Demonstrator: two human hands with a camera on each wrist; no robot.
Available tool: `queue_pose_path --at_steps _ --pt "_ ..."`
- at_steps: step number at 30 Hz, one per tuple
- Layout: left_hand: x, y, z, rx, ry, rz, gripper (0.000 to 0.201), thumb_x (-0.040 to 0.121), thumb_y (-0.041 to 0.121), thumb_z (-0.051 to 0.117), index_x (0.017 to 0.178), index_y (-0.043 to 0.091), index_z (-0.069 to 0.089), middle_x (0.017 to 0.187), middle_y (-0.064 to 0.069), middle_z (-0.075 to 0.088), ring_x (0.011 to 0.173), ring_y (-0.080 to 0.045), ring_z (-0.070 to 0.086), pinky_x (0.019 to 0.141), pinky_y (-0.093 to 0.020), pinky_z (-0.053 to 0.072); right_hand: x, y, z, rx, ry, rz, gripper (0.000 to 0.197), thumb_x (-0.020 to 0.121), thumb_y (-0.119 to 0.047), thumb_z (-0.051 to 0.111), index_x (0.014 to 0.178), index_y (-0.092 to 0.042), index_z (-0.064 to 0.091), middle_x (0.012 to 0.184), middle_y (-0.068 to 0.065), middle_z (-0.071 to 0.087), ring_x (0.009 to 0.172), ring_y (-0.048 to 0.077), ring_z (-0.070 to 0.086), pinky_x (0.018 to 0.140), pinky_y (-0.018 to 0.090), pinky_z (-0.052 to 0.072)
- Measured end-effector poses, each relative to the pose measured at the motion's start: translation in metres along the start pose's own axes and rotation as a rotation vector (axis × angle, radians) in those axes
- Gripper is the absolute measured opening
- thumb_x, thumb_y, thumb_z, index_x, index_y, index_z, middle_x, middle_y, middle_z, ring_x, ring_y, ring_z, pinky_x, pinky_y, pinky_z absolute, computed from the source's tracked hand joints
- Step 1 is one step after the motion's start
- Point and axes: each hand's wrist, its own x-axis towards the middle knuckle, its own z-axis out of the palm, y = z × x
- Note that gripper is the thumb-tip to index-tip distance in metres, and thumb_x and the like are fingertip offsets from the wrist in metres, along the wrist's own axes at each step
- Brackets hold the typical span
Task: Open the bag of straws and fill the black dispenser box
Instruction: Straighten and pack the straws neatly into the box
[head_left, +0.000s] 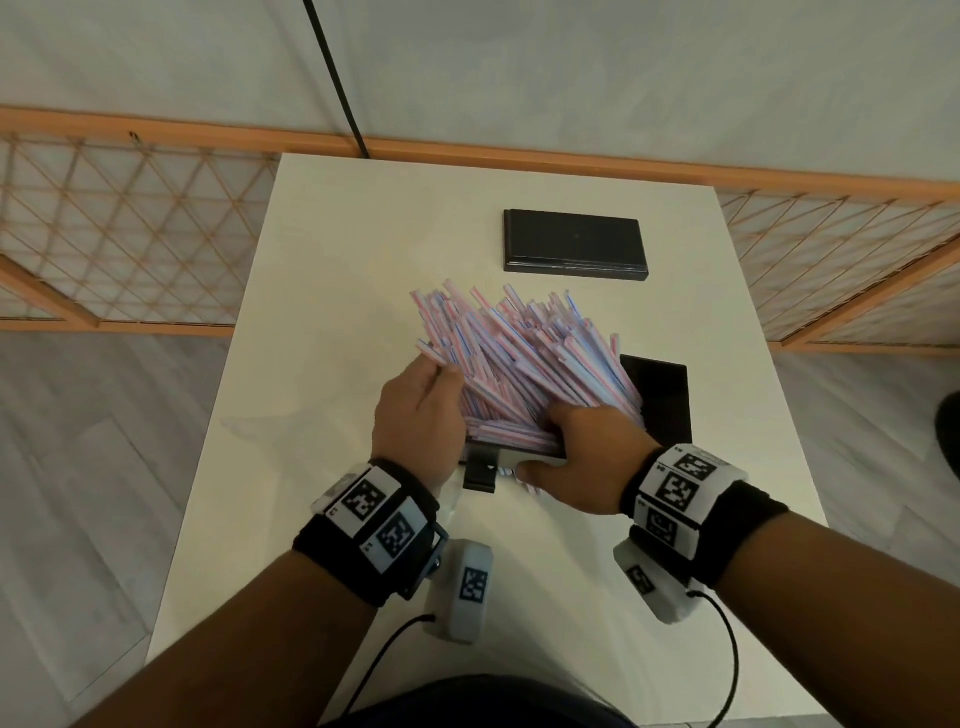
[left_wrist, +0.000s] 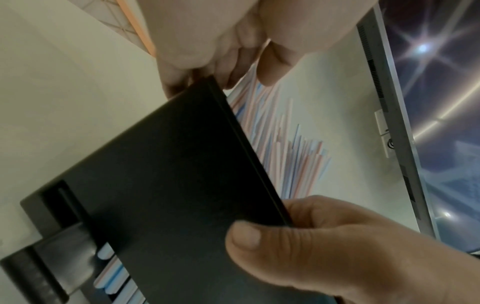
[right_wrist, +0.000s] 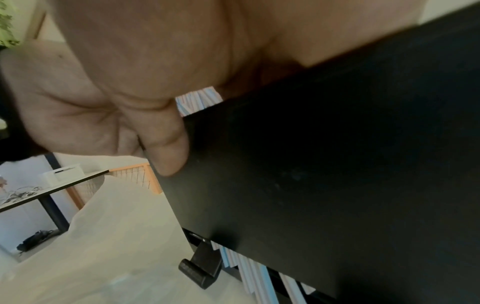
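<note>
While striped straws (head_left: 519, 358) already heap out of the black dispenser box (head_left: 660, 400) mid-way along the tabletop (head_left: 363, 260), the left hand (head_left: 415, 421) curls round them, the right hand (head_left: 587, 457) clamps its front wall, and levelling plus the far-edge lid (head_left: 574, 241) look left.

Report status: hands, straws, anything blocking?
Left hand cups straws at the box's left end. Right hand grips black dispenser box, thumb on front. Straws fanned out of it, not settled. Lid off, far side; nothing blocking.

left hand (left_wrist: 259, 30) and right hand (left_wrist: 337, 246) hold black box (left_wrist: 168, 174) of straws (left_wrist: 293, 160)
</note>
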Motion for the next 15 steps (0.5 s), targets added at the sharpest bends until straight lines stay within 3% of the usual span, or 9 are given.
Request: queue_pose_path --at_steps 2,4,6,8,10,13,15 --pt "0.0 0.002 -0.001 -0.069 0.02 -0.004 0.034 0.093 0.021 0.057 0.062 0.034 0.06 0.05 0.015 0.051 0.05 -0.008 0.042 0.064 -0.034 0.035 0.002 -0.004 -0.001 -0.019 -0.055 0.022 0.048 0.079 -0.06 0.066 0.102 -0.02 0.056 0.093 0.0 0.064 0.086 0.022 0.062 0.071 0.028 0.049" --pt "-0.004 0.004 0.0 -0.154 -0.013 -0.026 0.014 0.096 0.025 0.059 0.084 0.021 0.066 0.062 0.02 0.063 0.061 0.0 0.057 0.069 -0.027 0.044 0.006 -0.007 -0.005 0.027 -0.083 0.011 0.044 0.079 -0.055 0.07 0.102 -0.02 0.057 0.092 0.0 0.065 0.082 0.021 0.063 0.071 0.03 0.053" --pt "-0.008 0.007 0.003 -0.143 -0.049 -0.044 0.024 0.102 0.035 0.054 0.088 0.017 0.063 0.073 0.023 0.067 0.076 0.006 0.062 0.077 -0.021 0.045 0.011 -0.009 -0.008 0.037 -0.099 -0.003 0.041 0.077 -0.052 0.072 0.1 -0.02 0.059 0.092 0.0 0.064 0.081 0.021 0.063 0.072 0.033 0.055" --pt "-0.01 0.006 0.004 -0.098 -0.07 -0.027 0.033 0.101 0.05 0.046 0.098 0.022 0.063 0.093 0.017 0.067 0.093 -0.005 0.061 0.089 -0.028 0.043 0.015 -0.012 -0.009 -0.007 -0.139 -0.005 0.04 0.077 -0.052 0.072 0.099 -0.02 0.062 0.093 0.0 0.065 0.084 0.021 0.062 0.074 0.032 0.053" --pt "-0.011 0.006 0.004 -0.076 -0.065 -0.023 0.038 0.106 0.047 0.043 0.094 0.015 0.059 0.087 0.006 0.06 0.08 -0.009 0.054 0.081 -0.033 0.043 0.019 -0.015 -0.008 -0.034 -0.182 0.007 0.04 0.077 -0.052 0.071 0.1 -0.021 0.063 0.095 0.0 0.067 0.087 0.021 0.063 0.077 0.032 0.054" --pt "-0.011 0.004 0.005 -0.057 -0.072 -0.018 0.031 0.107 0.042 0.045 0.083 0.023 0.048 0.071 0.01 0.05 0.06 0.001 0.046 0.07 -0.034 0.039 0.023 -0.02 -0.01 -0.015 -0.203 0.014 0.039 0.075 -0.05 0.074 0.099 -0.021 0.064 0.094 0.0 0.068 0.087 0.021 0.064 0.081 0.035 0.056" --pt "-0.011 0.003 0.005 -0.055 -0.077 -0.013 0.036 0.101 0.054 0.048 0.09 0.021 0.054 0.075 0.006 0.057 0.068 0.002 0.054 0.074 -0.037 0.045 0.025 -0.02 -0.011 0.008 -0.202 0.014 0.038 0.075 -0.046 0.076 0.099 -0.02 0.062 0.093 0.001 0.067 0.087 0.022 0.064 0.081 0.034 0.055"
